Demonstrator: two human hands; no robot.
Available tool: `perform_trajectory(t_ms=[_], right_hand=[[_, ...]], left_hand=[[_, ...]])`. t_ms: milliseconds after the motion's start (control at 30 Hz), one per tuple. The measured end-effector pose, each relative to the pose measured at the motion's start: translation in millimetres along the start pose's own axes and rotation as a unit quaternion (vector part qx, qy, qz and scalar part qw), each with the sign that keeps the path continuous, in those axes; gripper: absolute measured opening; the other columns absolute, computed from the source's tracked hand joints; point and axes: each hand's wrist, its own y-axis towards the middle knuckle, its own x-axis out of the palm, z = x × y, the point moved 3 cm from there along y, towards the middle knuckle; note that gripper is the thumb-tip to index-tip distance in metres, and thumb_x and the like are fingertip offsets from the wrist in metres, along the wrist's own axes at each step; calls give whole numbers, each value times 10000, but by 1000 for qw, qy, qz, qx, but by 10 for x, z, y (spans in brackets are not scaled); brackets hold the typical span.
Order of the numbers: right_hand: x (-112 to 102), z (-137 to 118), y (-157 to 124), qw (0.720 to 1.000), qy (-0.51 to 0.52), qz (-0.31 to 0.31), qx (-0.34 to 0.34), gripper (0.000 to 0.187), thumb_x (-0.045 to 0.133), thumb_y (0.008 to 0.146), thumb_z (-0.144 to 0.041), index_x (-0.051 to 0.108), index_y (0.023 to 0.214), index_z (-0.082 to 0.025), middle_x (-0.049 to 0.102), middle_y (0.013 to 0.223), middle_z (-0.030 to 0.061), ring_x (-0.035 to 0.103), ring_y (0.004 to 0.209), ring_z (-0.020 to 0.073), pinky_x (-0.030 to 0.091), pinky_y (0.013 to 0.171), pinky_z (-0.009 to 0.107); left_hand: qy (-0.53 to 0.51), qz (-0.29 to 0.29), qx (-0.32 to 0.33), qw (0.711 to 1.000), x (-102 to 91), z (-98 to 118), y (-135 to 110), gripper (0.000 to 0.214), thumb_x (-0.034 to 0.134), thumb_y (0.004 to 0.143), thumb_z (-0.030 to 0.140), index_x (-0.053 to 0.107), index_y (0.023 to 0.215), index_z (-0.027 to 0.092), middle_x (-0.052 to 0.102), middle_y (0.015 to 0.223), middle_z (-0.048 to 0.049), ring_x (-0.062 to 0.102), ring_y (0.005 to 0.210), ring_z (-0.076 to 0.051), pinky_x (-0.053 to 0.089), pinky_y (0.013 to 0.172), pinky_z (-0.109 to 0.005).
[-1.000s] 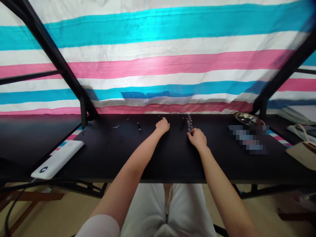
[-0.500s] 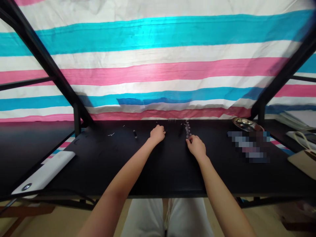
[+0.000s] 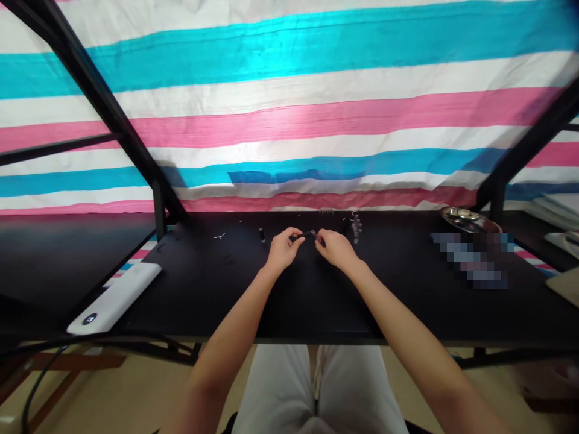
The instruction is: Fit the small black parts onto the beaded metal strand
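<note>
Over the middle of the black table [image 3: 312,301], my left hand [image 3: 283,249] pinches a short black tube-like piece [image 3: 304,234] that points to the right. My right hand [image 3: 335,247] is close beside it, fingertips closed around a tiny greyish piece [image 3: 313,232] at the tube's right end. Whether the two pieces touch, I cannot tell. Just beyond my right hand lies a cluster of small round grey pieces [image 3: 356,228]. To the left of my left hand rests another black tube-like piece with pale ends [image 3: 262,235].
A row of small dark pieces [image 3: 326,211] lines the table's back edge. White thread-like scraps [image 3: 219,235] lie at left, near a white power strip-like box [image 3: 118,298] with a dark round spot. A shiny metal dish [image 3: 470,220] sits at back right, behind a blurred patch. Black frame bars slant up both sides.
My right hand has left the round grey pieces and moved left to meet my left hand. My left hand now shows a black tube-like piece. The view has shifted slightly.
</note>
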Motion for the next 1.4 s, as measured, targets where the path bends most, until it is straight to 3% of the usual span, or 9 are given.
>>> perform_trajectory(t_ms=[200,400,600,767,933,1033,1200,1400], right_hand=[[127,-36,-18,998,-52,-24,-3,143,404,870,-207,526,923,-156,622,927,85,597,781,179,350,613,253],[194,-100,-126,992,-107,-57,-25,175,376,895,-205,503,990,-132,599,944,117,614,732,195,359,601,276],[198,-119,-188,994,-86,-59,-36,184,345,905,-183,476,1028,-144,572,951,122,605,730,197,370,638,293],[248,13,-171,998,46,-2,-34,110,401,879,-195,495,932,-171,559,905,79,566,751,172,382,630,262],[290,69,-150,979,165,92,-72,113,428,864,-252,518,896,-191,540,841,49,523,722,157,403,652,263],[317,85,-136,968,201,125,-83,131,446,851,-274,542,888,-192,547,810,50,521,721,163,407,667,274],[324,100,-134,965,214,133,-73,162,460,841,-298,564,891,-185,563,783,47,528,720,166,404,671,275],[306,93,-138,973,196,116,-44,168,455,838,-285,567,897,-173,560,793,45,525,724,156,406,686,266]], left_hand=[[15,3,27,1000,26,-16,-7,149,579,759,258,622,876,175,600,777,-1,423,444,-43,356,465,-189],[21,-6,101,995,31,120,-63,176,569,778,287,635,885,165,589,760,-8,385,458,-43,363,494,-194],[23,1,118,993,13,181,-84,186,565,783,312,637,862,159,572,699,5,376,456,-47,364,497,-194],[31,-4,128,991,31,165,-95,214,577,779,342,646,858,156,578,667,9,374,452,-50,367,496,-195],[36,1,119,992,60,98,-90,219,590,774,344,665,884,170,637,734,-7,394,440,-49,390,497,-204],[1,9,118,993,79,71,-95,247,528,822,343,662,935,169,670,844,-43,502,505,-68,435,536,-212],[-52,3,101,994,103,67,-108,270,438,868,324,630,961,159,667,911,-75,611,637,-106,460,535,-204],[-90,-16,38,995,106,32,-104,215,494,830,343,547,937,164,664,785,-24,523,427,-56,391,425,-174]])
